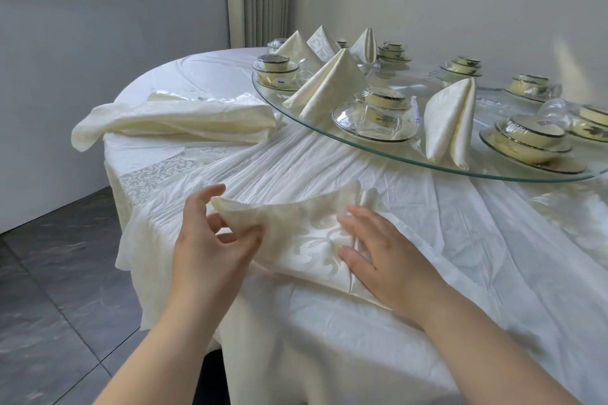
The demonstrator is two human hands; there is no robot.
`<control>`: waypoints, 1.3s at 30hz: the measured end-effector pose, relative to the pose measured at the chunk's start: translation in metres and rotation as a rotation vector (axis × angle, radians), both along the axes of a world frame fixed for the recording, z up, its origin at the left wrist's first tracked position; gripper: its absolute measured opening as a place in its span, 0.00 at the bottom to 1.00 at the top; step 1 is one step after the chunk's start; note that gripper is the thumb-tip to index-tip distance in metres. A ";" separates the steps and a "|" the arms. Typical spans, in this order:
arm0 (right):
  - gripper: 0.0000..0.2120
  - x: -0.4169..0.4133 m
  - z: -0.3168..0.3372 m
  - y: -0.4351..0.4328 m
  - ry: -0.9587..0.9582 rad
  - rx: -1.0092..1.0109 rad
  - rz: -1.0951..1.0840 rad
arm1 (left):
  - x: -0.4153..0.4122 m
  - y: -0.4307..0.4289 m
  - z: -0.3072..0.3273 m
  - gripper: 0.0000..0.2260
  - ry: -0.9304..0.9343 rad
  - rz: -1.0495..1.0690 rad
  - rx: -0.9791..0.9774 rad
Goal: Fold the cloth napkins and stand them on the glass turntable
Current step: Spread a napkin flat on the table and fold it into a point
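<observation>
A cream patterned napkin (306, 240) lies on the white tablecloth near the table's front edge. My left hand (214, 240) pinches its left corner between thumb and fingers and lifts that corner off the cloth. My right hand (385, 260) lies flat on the napkin's right part with straight fingers pressing it down. Behind, the glass turntable (437, 165) carries several folded napkins standing upright; the nearest ones are a napkin (450, 122) on the right and a napkin (325, 85) further left.
A pile of unfolded cream napkins (177, 120) lies on the table at the left. Several yellow-rimmed bowls on saucers (381, 115) and glasses ring the turntable. The table's edge drops to a grey tiled floor (49, 289) on the left. A wall and window stand behind.
</observation>
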State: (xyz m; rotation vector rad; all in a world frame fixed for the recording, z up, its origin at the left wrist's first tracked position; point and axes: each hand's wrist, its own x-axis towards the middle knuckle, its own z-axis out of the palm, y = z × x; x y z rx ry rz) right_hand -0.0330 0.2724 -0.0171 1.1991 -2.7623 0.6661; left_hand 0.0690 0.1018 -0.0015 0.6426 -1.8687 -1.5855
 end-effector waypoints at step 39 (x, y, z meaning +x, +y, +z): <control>0.07 0.020 0.013 0.126 -0.394 -0.930 -0.445 | -0.049 0.150 -0.016 0.05 0.091 -0.569 -0.916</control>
